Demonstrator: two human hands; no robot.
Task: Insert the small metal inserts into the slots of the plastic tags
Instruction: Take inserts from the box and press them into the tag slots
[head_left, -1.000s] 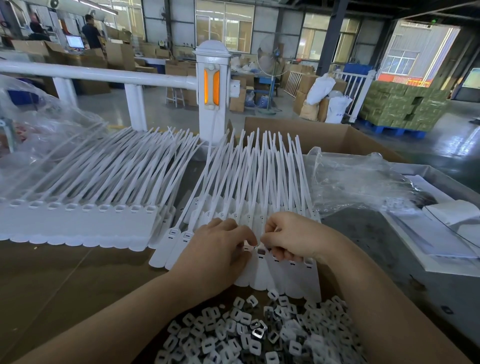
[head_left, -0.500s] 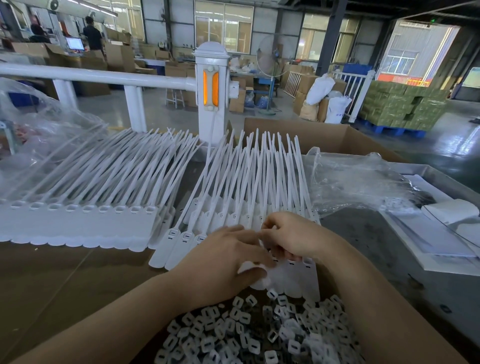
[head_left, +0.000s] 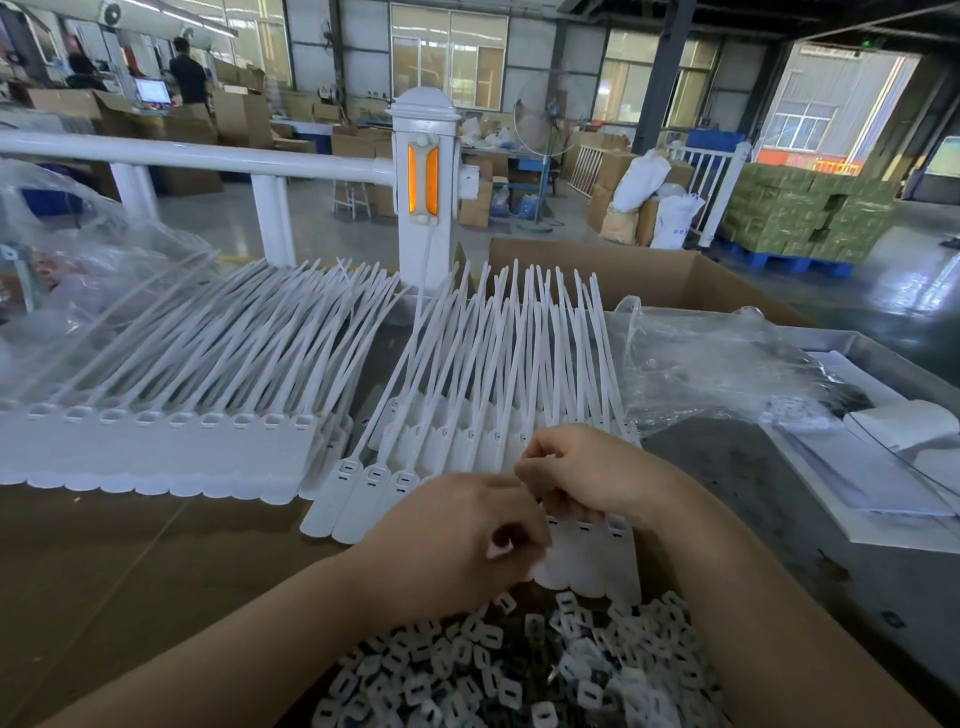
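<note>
Two hands at frame centre on the tag row (head_left: 592, 561). Right hand (head_left: 576, 475) grip pinches the tag tops; left hand (head_left: 462, 540) has slid down-right since 1 s ago, fingers curled, contents can't tell. Insert pile (head_left: 519, 670) bottom centre, table (head_left: 130, 561) beneath.

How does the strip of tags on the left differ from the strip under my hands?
The left strip lies untouched, its tails slanting right; the strip under the hands is held by the left hand and right hand, its tails fanning upright. Both are white.
</note>
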